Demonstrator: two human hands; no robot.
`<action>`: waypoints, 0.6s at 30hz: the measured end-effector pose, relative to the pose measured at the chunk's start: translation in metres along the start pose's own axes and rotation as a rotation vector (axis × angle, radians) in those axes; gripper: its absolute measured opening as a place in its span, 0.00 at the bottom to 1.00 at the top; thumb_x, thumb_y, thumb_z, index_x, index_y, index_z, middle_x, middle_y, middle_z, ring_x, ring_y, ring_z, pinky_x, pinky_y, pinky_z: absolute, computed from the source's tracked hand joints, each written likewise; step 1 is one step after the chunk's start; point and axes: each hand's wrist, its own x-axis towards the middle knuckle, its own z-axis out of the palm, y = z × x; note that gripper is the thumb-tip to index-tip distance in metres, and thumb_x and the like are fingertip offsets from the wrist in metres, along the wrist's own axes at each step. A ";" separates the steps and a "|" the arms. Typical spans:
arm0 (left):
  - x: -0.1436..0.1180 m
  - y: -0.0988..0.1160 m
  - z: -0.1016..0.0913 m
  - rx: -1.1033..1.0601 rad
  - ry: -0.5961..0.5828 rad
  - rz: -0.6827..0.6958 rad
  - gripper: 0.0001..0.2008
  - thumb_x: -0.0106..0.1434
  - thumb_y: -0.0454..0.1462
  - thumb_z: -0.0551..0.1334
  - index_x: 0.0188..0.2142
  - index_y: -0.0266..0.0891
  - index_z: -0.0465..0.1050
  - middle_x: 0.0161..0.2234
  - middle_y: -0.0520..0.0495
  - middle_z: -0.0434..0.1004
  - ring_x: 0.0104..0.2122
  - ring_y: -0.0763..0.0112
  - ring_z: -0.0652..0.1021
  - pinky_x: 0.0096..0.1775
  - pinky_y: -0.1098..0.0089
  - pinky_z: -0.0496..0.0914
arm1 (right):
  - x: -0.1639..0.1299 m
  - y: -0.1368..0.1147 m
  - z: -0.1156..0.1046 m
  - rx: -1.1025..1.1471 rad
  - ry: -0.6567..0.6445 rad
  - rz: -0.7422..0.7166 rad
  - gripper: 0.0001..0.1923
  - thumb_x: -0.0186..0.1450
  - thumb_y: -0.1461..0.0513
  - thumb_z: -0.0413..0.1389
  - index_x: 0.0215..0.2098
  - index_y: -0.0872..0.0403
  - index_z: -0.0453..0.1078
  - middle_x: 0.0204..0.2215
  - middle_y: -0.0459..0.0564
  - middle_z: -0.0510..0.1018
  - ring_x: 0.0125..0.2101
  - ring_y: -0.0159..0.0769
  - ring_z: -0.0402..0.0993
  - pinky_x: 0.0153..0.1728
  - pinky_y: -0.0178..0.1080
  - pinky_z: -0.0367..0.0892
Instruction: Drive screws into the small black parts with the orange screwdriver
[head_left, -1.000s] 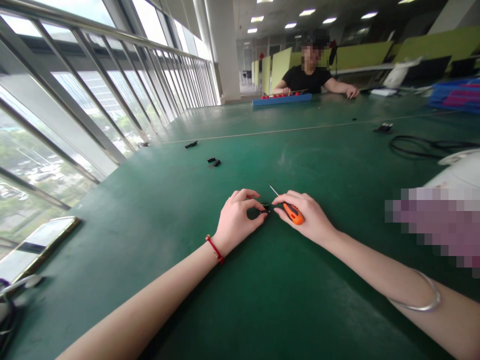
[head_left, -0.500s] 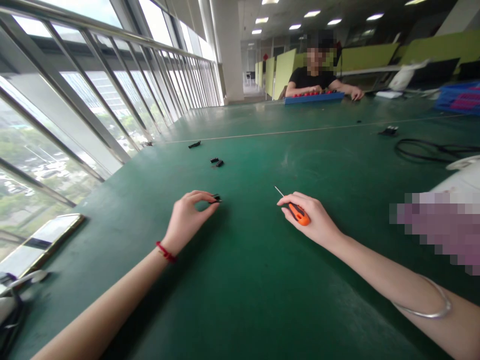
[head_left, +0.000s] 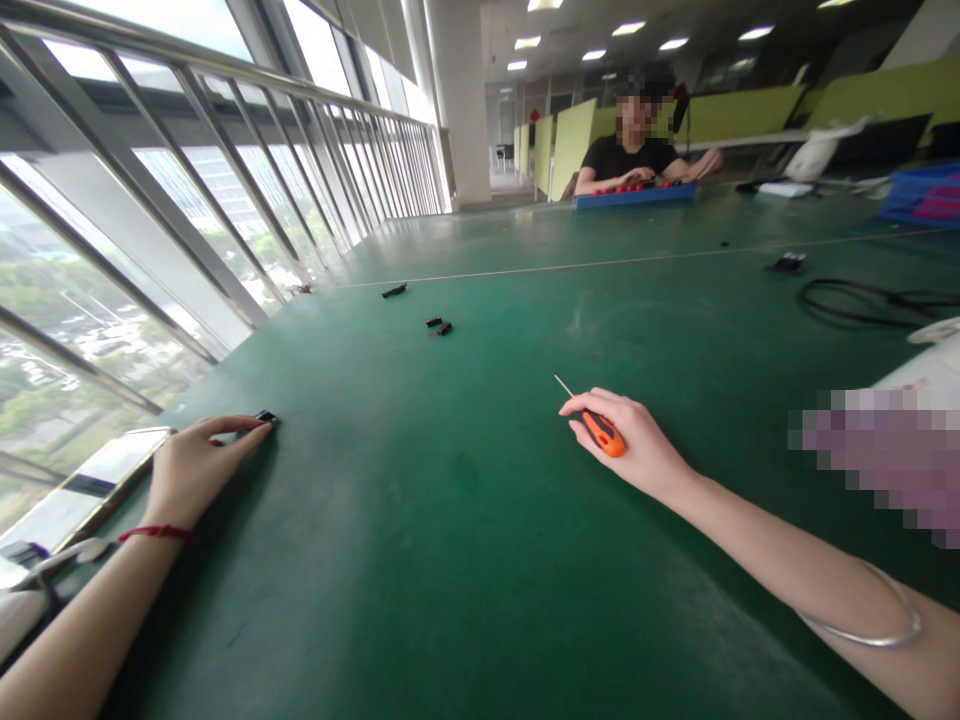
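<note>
Swung far out to the left edge of the desk (head_left: 480, 560), away from the middle where both hands met a second ago: left hand (head_left: 196, 468), with the small black part (head_left: 264, 416) carried along.

Now well apart from the right hand (head_left: 626, 447), which has barely shifted and stays curled shut around the orange screwdriver (head_left: 604, 434), thin blade poking up and away toward the desk's far side. Left hand lying low on the green surface, fingers stretched forward and close together, fingertips on the black part; pinched or merely pressed down, cannot tell. Just beside that wrist, a phone (head_left: 90, 480) near the window railing. Looks like a finished piece being set aside. Two more black parts (head_left: 439, 325) farther up the desk, untouched. Across the desk, a seated person (head_left: 634, 150) at a blue tray (head_left: 634, 195).
</note>
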 end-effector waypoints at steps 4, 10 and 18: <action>-0.001 0.001 -0.002 -0.123 -0.003 -0.032 0.27 0.44 0.52 0.63 0.40 0.38 0.77 0.30 0.49 0.77 0.31 0.66 0.74 0.32 0.73 0.63 | 0.000 0.000 0.000 0.002 -0.012 -0.004 0.09 0.61 0.64 0.52 0.38 0.52 0.71 0.35 0.49 0.74 0.31 0.35 0.69 0.36 0.39 0.63; -0.001 0.010 -0.009 -0.191 -0.002 -0.118 0.24 0.46 0.48 0.65 0.41 0.37 0.77 0.30 0.50 0.78 0.34 0.67 0.74 0.31 0.75 0.64 | 0.001 -0.001 0.000 -0.010 -0.012 -0.022 0.09 0.61 0.65 0.52 0.38 0.51 0.71 0.34 0.49 0.75 0.30 0.35 0.71 0.36 0.38 0.64; -0.002 0.012 -0.012 -0.175 -0.009 -0.107 0.22 0.45 0.49 0.66 0.37 0.38 0.77 0.24 0.52 0.77 0.30 0.66 0.74 0.29 0.74 0.64 | 0.000 0.001 0.000 -0.034 -0.009 -0.034 0.09 0.60 0.65 0.52 0.38 0.51 0.71 0.34 0.48 0.75 0.30 0.34 0.71 0.36 0.38 0.64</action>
